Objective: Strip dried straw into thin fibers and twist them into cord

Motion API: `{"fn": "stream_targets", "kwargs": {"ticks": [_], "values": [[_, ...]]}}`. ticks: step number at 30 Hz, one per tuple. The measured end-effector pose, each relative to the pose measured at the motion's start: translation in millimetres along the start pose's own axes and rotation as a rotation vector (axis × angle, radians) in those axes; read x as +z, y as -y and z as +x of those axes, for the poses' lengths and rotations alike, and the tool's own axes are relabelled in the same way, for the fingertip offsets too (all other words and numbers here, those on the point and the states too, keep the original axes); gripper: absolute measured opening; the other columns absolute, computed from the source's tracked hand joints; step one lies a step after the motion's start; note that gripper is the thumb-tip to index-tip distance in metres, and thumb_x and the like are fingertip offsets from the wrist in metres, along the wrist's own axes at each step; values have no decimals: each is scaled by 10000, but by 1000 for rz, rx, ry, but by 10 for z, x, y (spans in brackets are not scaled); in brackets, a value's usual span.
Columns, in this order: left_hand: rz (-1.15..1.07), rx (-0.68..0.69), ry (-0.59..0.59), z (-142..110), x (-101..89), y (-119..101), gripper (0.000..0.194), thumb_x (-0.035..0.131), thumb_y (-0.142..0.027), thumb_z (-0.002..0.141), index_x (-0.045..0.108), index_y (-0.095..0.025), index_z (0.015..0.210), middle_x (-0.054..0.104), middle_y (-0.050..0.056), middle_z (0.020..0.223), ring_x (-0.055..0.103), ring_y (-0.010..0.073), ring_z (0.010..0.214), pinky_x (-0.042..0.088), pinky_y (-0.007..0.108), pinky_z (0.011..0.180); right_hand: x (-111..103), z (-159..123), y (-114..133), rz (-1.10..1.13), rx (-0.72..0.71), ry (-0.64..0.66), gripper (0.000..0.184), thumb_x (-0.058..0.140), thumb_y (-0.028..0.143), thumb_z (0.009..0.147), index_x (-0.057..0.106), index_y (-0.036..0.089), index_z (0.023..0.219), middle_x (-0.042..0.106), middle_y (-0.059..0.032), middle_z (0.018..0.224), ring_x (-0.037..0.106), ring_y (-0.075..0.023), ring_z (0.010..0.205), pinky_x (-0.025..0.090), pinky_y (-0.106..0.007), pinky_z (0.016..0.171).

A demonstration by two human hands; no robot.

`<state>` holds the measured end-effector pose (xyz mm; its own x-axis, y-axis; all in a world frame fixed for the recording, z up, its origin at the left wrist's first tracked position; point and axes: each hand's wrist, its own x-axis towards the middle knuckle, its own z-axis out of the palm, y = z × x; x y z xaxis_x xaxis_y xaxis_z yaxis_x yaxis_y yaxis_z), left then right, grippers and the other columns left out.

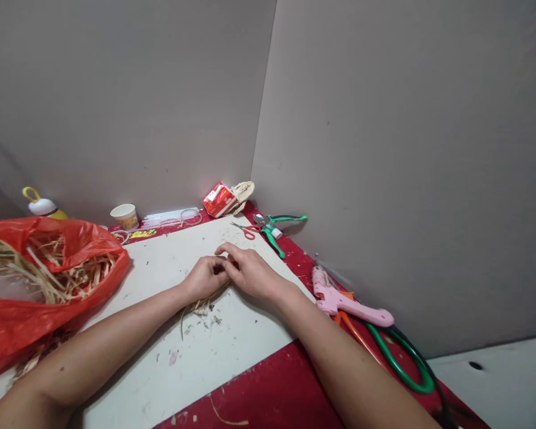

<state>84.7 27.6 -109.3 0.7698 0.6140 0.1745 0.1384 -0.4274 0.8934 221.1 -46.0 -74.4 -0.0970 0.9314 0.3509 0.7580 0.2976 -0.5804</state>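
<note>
Your left hand pinches straw; right hand meets it, hold unclear. Loose ends could splay if your pinch slackens.

Both hands meet over the white board (straw beneath).
</note>
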Motion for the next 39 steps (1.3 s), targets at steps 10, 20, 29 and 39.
{"fn": "stream_targets", "kwargs": {"ticks": [10,20,29,39], "values": [[-91,-31,18,20,-33,2,207,572,-268,768,615,-118,634,617,-1,617,509,99,575,401,215,584,-36,42,83,145,-33,-91,295,458,161,851,549,214,1127,625,3,726,550,-130,652,384,-244,628],[-146,-154,-24,9,-64,36,212,653,-335,746,667,-124,735,681,31,688,570,112,592,431,218,582,-159,-39,-299,283,92,50,138,628,220,759,625,158,882,597,-26,802,528,-124,677,419,-256,632],[-203,-211,-33,9,-72,9,197,690,-311,716,636,-123,736,692,37,705,575,105,585,412,207,556,-32,-39,-458,75,-51,103,112,609,141,795,687,167,719,593,-75,1002,574,-174,926,434,-305,818],[-406,-312,86,61,-230,29,361,797,-376,587,534,-138,656,616,-15,557,508,77,486,348,191,487,-49,-65,-338,224,-48,92,74,633,138,777,685,167,733,601,-67,1003,580,-170,952,445,-289,816]]}}
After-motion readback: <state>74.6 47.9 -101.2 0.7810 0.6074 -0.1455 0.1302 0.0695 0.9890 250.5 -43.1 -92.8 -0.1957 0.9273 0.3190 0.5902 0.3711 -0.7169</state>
